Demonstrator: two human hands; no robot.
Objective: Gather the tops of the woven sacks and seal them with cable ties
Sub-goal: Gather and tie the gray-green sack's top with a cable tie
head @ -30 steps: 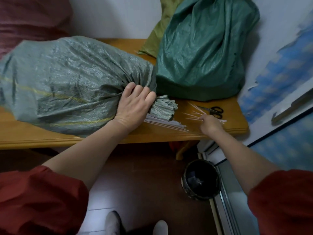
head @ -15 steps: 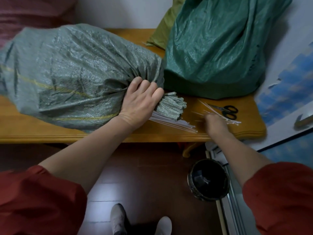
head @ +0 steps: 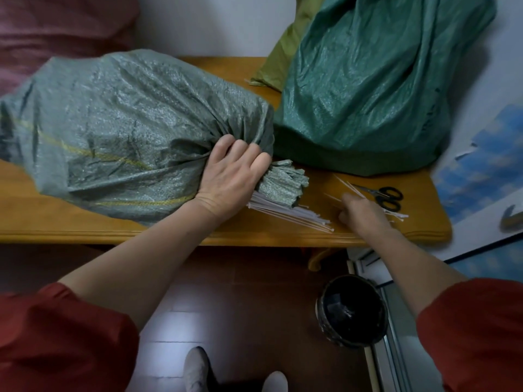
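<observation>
Grey-green woven sack (head: 119,131) is laid on its side on the wooden table (head: 85,224), at the L/centre of the tabletop. It is seen full and bulging, w/ shiny crinkled weave and thin yellow stripes running along its length. Long axis is set approx L-R across the table; the mouth end is pointed R, tilted slightly toward the near edge. The top is bunched into a pleated neck (head: 283,182), w/ the frayed end fanned out past the grip.

Neck is gripped by the L hand (head: 229,176): fingers are wrapped over the gathers, palm down, clamped tight.

R hand (head: 359,213) is placed at the loose white cable ties (head: 343,183) near the table's R end, fingers curled. Whether a tie is actually pinched can't be told (motion blur).

A bundle of white ties (head: 288,216) is laid under and just R of the neck, ends pointed R toward the near edge. Black-handled scissors (head: 387,195) are seen just beyond the R hand.

A teal woven sack (head: 368,89) is stood upright behind, top not gathered, w/ an olive sack (head: 280,60) partly hidden behind it. A black bin (head: 351,309) is seen on the floor below the table's R end.
</observation>
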